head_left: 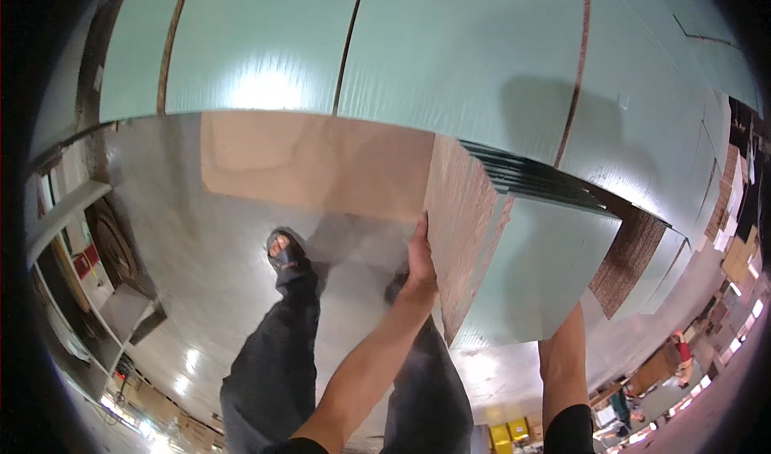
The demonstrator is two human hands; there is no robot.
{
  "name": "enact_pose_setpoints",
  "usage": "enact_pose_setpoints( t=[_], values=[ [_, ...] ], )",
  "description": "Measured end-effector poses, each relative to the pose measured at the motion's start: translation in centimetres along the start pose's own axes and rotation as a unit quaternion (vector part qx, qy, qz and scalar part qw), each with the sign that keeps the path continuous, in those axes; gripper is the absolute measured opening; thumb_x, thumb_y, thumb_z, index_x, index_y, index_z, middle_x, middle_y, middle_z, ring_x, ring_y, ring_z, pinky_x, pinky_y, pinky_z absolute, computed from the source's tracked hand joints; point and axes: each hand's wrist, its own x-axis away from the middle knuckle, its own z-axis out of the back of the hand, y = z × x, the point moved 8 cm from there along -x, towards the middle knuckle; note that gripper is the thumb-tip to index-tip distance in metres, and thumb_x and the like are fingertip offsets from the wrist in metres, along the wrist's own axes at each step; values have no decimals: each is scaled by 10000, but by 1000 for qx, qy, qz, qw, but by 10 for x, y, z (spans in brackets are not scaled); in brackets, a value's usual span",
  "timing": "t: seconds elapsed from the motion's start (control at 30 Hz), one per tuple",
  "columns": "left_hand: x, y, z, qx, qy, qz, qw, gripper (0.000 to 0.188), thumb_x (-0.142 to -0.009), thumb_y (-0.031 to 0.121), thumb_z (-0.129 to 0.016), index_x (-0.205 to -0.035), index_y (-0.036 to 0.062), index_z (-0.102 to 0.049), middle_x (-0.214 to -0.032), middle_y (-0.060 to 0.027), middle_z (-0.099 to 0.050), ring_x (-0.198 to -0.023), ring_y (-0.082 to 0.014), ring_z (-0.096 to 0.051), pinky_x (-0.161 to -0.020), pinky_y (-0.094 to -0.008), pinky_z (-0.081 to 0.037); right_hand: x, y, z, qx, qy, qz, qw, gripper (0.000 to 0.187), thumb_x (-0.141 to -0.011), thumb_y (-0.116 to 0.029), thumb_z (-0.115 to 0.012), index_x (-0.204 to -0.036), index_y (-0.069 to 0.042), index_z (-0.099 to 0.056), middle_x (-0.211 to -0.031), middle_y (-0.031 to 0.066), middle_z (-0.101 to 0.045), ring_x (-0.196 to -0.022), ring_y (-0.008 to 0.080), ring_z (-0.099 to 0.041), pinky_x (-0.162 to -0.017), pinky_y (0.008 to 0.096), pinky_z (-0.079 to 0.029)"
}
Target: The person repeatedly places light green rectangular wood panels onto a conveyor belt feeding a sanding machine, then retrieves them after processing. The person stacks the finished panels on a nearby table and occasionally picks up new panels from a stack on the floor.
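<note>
A stack of several boards (530, 269) hangs tilted at the front edge of the worktop, with pale green faces and rough brown edges. My left hand (421, 253) is closed on its left edge; the thumb shows and the other fingers are hidden behind the boards. On the other side my right forearm reaches up behind the stack, and the boards hide that hand, so its fingers cannot be seen. Larger pale green panels (458, 52) lie side by side just beyond, with narrow dark gaps between them.
A brown sheet (313, 161) lies on the grey floor under the panels' edge. More boards with a wood-grain side (630, 261) stand right of the stack. Shelving (96, 285) is at the left. Yellow bins (507, 434) and a person in red (683, 361) appear farther off.
</note>
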Motion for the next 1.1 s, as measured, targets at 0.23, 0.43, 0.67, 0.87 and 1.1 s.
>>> enact_pose_setpoints(
  t=[0.23, 0.43, 0.67, 0.87, 1.1],
  values=[
    [-30, -10, 42, 92, -27, -41, 995, 737, -1019, 615, -367, -1536, 92, -422, -1512, -129, -505, -1332, -336, -500, -1120, -465, -396, 20, -72, -21, 83, -85, 58, 991, 392, -1021, -338, -588, -1288, -55, -638, -1138, 61, -686, -1039, 182, -630, -870, 346, -509],
    [16, 23, 55, 38, -18, -66, 997, 800, -987, 697, -387, -1547, 127, -418, -1538, -137, -462, -1343, -326, -485, -1107, -470, -409, -26, -163, -95, 234, -172, 217, 932, 403, -1019, -344, -590, -1294, -53, -634, -1148, 63, -682, -1047, 184, -627, -878, 346, -506],
    [7, 29, 67, 142, -114, -131, 975, 956, -921, 822, -388, -1571, 121, -358, -1537, -161, -440, -1372, -353, -449, -1117, -515, -394, -73, -196, -165, 350, -240, 266, 865, 415, -1016, -351, -593, -1302, -51, -629, -1161, 66, -677, -1057, 187, -625, -887, 346, -503],
    [3, 23, 60, 204, -123, -153, 959, 981, -908, 829, -401, -1582, 120, -330, -1568, -168, -403, -1392, -356, -430, -1122, -530, -392, -64, -201, -149, 358, -254, 248, 864, 426, -1014, -356, -596, -1308, -50, -625, -1171, 68, -673, -1065, 189, -623, -894, 347, -500],
    [-12, 21, 67, 345, -291, -98, 887, 891, -939, 765, -430, -1507, 79, -463, -1480, -168, -527, -1311, -329, -534, -1066, -507, -451, -15, -161, -46, 252, -209, 135, 935, 439, -1011, -363, -599, -1315, -48, -620, -1183, 71, -668, -1075, 191, -620, -903, 347, -496]
  ],
)
